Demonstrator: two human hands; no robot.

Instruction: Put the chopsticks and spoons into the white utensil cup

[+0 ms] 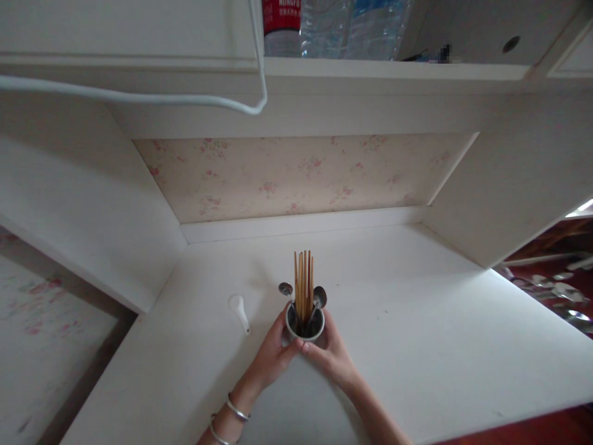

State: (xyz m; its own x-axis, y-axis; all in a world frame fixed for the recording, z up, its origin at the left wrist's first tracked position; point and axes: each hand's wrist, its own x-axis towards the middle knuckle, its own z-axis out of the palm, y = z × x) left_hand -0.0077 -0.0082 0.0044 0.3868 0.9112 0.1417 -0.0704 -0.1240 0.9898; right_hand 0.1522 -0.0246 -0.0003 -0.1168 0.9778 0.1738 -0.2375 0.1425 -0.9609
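A round utensil cup (306,339) with a pale rim stands upright between my hands. Several wooden chopsticks (304,278) rise from it, flanked by a small metal spoon (285,288) leaning left and another metal spoon (320,296) leaning right. My left hand (276,352) wraps the cup's left side, and my right hand (332,349) wraps its right side. Both thumbs meet at the near side of the cup; the fingertips behind it are hidden. To the left of my left hand, a white soup spoon (238,312) lies on the white tabletop (417,334).
Floral wallpaper (296,176) backs the alcove, with white side panels on both sides. Overhead, a shelf holds plastic bottles (347,28). A white cable (162,99) hangs across the upper left. Several metal utensils (551,287) lie beyond the table's right edge.
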